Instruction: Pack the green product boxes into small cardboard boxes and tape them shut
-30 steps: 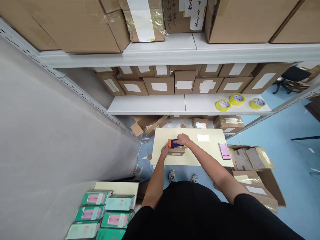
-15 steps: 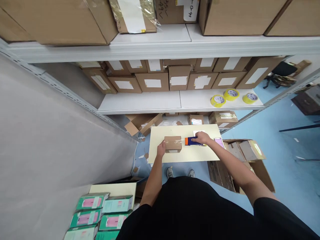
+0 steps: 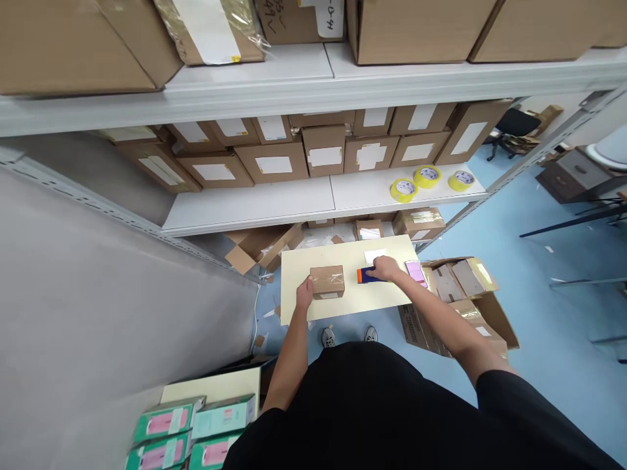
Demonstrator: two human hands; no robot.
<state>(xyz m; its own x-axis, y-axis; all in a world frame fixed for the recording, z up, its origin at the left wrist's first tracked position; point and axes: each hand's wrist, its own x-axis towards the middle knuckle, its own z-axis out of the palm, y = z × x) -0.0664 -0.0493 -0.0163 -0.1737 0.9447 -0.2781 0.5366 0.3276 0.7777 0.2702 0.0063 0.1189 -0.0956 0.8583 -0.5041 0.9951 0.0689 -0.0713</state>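
Observation:
A small brown cardboard box [image 3: 327, 281] sits on the pale yellow tabletop [image 3: 343, 312], with clear tape across its top and a white label on its near side. My left hand [image 3: 304, 294] grips its left end, fingers closed at the edge. To the right of the box, my right hand [image 3: 385, 268] is wrapped round a blue tape dispenser [image 3: 365, 275] with an orange front end, held just apart from the box. The hand hides part of the dispenser. Behind it lies a white paper slip [image 3: 375, 255], and a pink-screened phone [image 3: 416, 272] rests near the table's right edge.
Ahead, a grey metal shelf [image 3: 249, 209] holds labelled cartons [image 3: 274, 163] and three yellow tape rolls [image 3: 403, 190]. Open cartons [image 3: 494, 313] stand on the floor at right, another [image 3: 259, 245] behind left. Green packages [image 3: 223, 418] lie on a lower-left table. A wall [image 3: 98, 294] runs along my left.
My view has turned a little to the right, so the scene sits further left. My right hand has drawn the tape dispenser slightly away from the box. The left hand keeps its grip.

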